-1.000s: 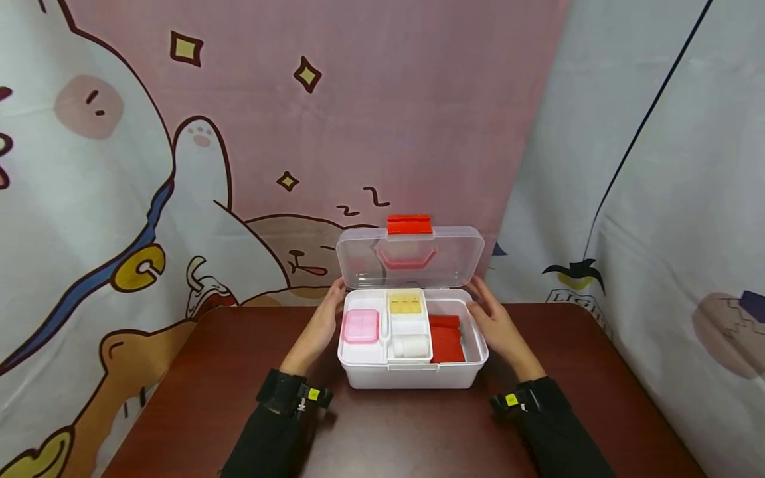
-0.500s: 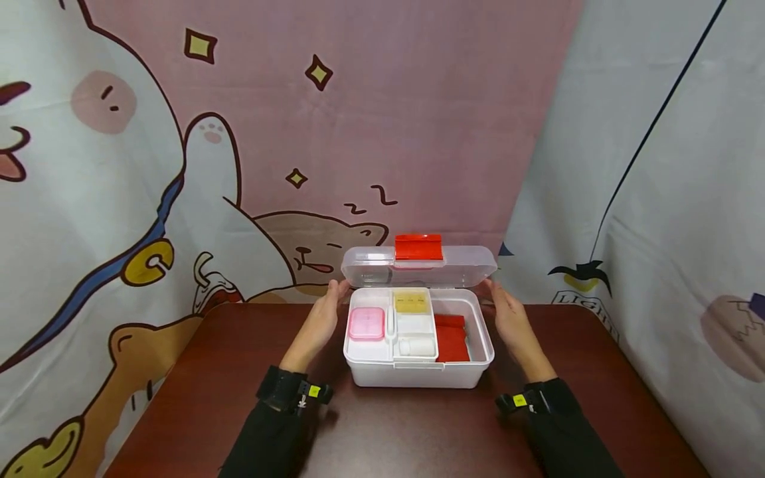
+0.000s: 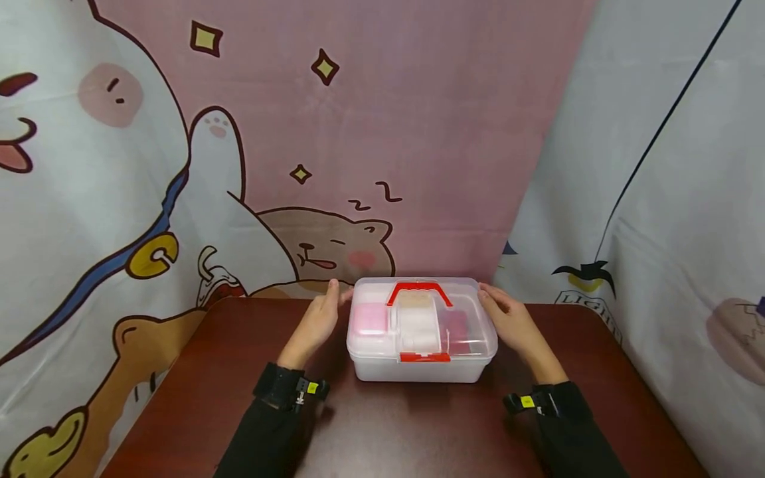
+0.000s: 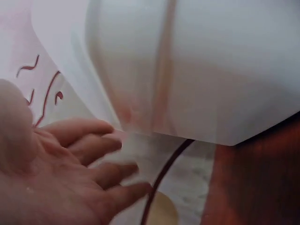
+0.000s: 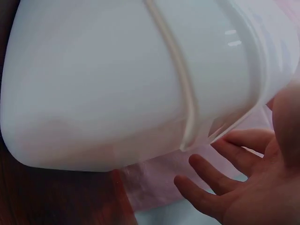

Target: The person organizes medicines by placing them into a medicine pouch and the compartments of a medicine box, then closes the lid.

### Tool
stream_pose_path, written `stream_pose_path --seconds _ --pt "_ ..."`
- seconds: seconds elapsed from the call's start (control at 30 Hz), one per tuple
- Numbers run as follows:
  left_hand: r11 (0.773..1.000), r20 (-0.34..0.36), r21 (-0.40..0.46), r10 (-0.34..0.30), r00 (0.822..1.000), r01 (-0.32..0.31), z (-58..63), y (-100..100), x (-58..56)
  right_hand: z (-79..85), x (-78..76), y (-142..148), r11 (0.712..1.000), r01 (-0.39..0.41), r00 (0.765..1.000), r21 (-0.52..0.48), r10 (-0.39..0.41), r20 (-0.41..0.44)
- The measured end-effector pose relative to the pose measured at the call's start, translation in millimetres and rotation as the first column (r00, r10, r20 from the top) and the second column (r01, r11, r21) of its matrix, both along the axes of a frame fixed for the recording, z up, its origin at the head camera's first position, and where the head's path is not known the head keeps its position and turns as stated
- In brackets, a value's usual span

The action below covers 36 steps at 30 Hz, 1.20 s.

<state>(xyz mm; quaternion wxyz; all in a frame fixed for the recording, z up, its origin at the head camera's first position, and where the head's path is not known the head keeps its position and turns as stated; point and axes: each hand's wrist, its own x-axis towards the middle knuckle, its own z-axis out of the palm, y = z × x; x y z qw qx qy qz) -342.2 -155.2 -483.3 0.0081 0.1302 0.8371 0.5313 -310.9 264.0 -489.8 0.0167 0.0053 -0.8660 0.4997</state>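
A white plastic storage box stands on the table with its clear lid down over it. A red carry handle lies on the lid, and a red latch sits at its front edge. Through the lid show a pink compartment cover and a white tray. My left hand is beside the box's left side, fingers relaxed and spread near its back corner in the left wrist view. On the other side, my right hand has its fingers extended by the lid's right rear edge. Neither hand grips anything.
The brown table extends around the box, its back edge just behind it. A printed cloth with cartoon animals hangs behind, and a pale cloth hangs at the right.
The raised lid has swung forward and down onto the box, covering the tray and the red item inside. Both hands stay at the sides, the right one slightly farther right.
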Motion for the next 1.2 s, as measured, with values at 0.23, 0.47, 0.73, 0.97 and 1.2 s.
stream_pose_path --seconds 0.23,0.47,0.73,0.97,1.2 --pt "0.980 -0.002 -0.199 -0.021 1.000 0.020 14.5 6.2 11.2 8.4 2.5 0.2 0.998 -0.055 0.998 0.013 0.054 0.036" --pt "0.922 0.024 -0.370 -0.109 0.994 0.110 34.1 4.3 30.0 30.6 15.2 3.0 0.985 -0.171 0.978 0.039 0.165 0.125" --pt "0.914 0.076 -0.358 -0.174 0.982 0.190 43.9 6.4 40.0 45.9 29.1 2.5 0.968 -0.222 0.968 0.120 0.204 0.146" --pt "0.904 0.035 -0.407 -0.127 0.991 0.130 43.3 8.4 40.3 40.9 25.7 -6.1 0.977 -0.177 0.978 0.119 0.162 0.129" --pt "0.848 -0.212 -0.529 -0.111 0.971 -0.018 57.5 24.5 61.6 56.0 42.0 -17.9 0.926 -0.095 0.984 0.364 0.142 -0.104"
